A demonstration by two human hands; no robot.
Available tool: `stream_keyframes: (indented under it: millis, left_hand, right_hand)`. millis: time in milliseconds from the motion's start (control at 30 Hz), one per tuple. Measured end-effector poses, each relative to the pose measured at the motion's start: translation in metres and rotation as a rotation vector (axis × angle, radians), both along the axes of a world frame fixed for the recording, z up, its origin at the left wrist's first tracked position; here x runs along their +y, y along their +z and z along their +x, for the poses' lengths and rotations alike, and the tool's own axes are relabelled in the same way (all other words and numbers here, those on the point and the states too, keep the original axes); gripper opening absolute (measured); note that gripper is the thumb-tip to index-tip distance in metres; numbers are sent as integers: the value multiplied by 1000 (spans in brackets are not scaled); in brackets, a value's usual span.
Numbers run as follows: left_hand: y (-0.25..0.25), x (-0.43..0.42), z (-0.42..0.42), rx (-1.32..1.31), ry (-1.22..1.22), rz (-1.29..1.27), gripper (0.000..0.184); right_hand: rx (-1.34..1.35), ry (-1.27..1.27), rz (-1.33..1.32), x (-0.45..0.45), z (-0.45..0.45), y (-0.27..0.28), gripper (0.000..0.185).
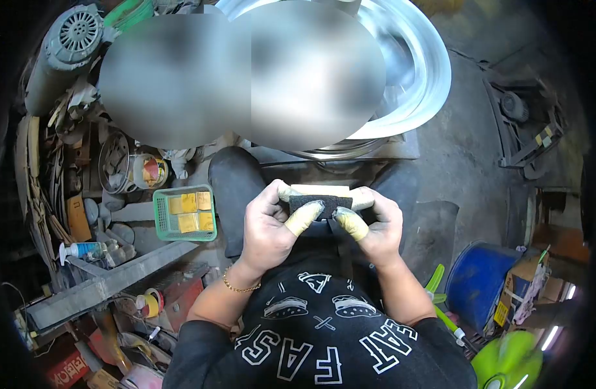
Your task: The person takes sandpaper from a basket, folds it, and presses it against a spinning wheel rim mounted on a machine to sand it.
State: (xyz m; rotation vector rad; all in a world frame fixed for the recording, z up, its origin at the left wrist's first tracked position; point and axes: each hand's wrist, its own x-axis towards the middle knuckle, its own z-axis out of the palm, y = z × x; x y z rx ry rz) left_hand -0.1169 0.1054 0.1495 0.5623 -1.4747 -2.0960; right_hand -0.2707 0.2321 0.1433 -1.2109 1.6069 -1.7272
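Observation:
My left hand (270, 223) and my right hand (373, 223) grip a small black rough-textured pad (320, 202) between them, over my lap. The thumbs press on its near face, and the other fingers curl behind it. A pale yellow strip (320, 189) shows along the pad's far edge; whether it is part of the pad I cannot tell. Yellowish wrapping covers the thumbs and some fingertips. Left of my leg, a green plastic basket (157, 217) holds several yellow square pads (189, 202).
Ahead stands a large shiny metal ring-shaped piece (434, 71), partly hidden by blurred ovals. A metal beam (110, 285) lies at the left near bottles (84, 250). A motor (71, 39) is at the upper left. To the right are a blue drum (482, 279) and a green fan (508, 363).

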Motion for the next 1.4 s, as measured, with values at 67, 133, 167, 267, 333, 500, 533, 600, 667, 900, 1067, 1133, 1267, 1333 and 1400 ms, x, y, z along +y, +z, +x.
stream_keyframes:
  millis: [67, 133, 167, 267, 333, 500, 533, 600, 667, 900, 1067, 1133, 1267, 1333, 1400]
  left_hand:
    - [4, 3, -3, -43, 35, 14, 19]
    - [5, 7, -5, -88, 73, 27, 21]
    - [2, 9, -7, -48, 119, 20, 24]
    - [0, 11, -7, 10, 180, 44, 31]
    - [0, 8, -5, 27, 194, 77, 35]
    - [-2, -5, 2, -117, 26, 97, 40]
    - [-4, -5, 3, -119, 22, 96, 40]
    - [-6, -5, 3, -119, 26, 131, 36]
    - [-7, -5, 3, -114, 30, 118, 36]
    - [-16, 0, 3, -60, 88, 91, 32]
    - [-14, 0, 5, -118, 101, 33, 30]
    - [-13, 1, 6, -150, 97, 37, 30]
    - [-17, 6, 3, -102, 141, 17, 33]
    - [-15, 7, -1, -87, 156, 40, 35]
    - [-9, 6, -5, -104, 188, 172, 30]
  right_hand:
    - [-95, -43, 68, 2, 5, 1, 25]
    - [-143, -92, 83, 3, 9, -1, 26]
    - [-144, -90, 82, 3, 11, 0, 26]
    - [-77, -105, 160, 1, 16, -1, 30]
    - [-258, -117, 69, -3, 21, -5, 32]
    - [-218, -72, 127, 0, 19, -7, 38]
    - [-136, -58, 153, 0, 18, -6, 41]
    - [-91, -51, 148, 0, 17, -6, 42]
    - [-46, -43, 143, -1, 16, -7, 44]
    - [-101, -51, 164, -7, 15, -8, 42]
    - [24, 104, 356, -7, 10, -12, 28]
    - [-9, 81, 317, -9, 14, -16, 26]
    - [138, 71, 291, -8, 13, -27, 23]
    - [150, 78, 303, -8, 11, -27, 22]
    - [164, 86, 317, -9, 9, -22, 22]
